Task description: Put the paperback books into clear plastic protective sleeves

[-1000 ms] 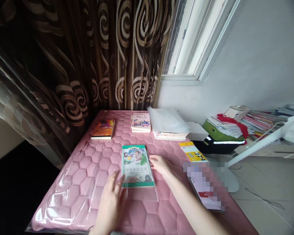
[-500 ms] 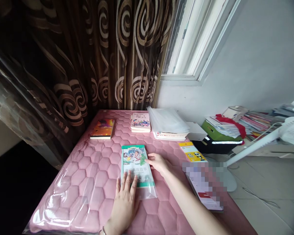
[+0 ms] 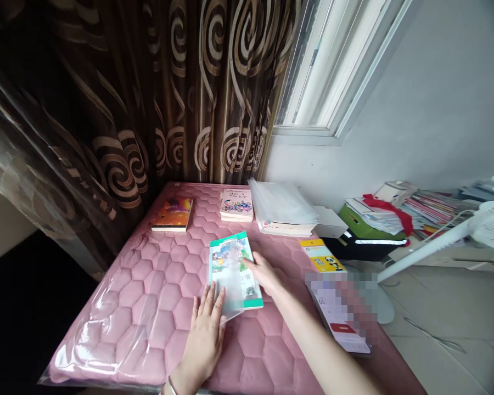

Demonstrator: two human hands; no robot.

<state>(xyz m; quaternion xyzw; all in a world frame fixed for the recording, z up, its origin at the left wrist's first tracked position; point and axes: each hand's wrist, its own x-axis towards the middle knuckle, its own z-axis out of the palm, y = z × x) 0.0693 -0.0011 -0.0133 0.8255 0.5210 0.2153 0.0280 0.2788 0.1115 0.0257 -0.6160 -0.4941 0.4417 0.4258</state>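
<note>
One green-edged book [image 3: 247, 285], one orange book [image 3: 173, 213], one yellow packet [image 3: 324, 258], one fan [image 3: 492, 225], one window [image 3: 323, 60]

The left hand [image 3: 207, 323] lies palm-down; the right hand [image 3: 265, 272] angles inward.

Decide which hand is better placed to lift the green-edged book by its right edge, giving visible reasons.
Probably the right hand: it is at that edge of the green-edged book. The left hand lies at the lower left, fingertips by the clear plastic sheet.

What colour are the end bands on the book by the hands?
Green. The book shows best in the head view.
</note>
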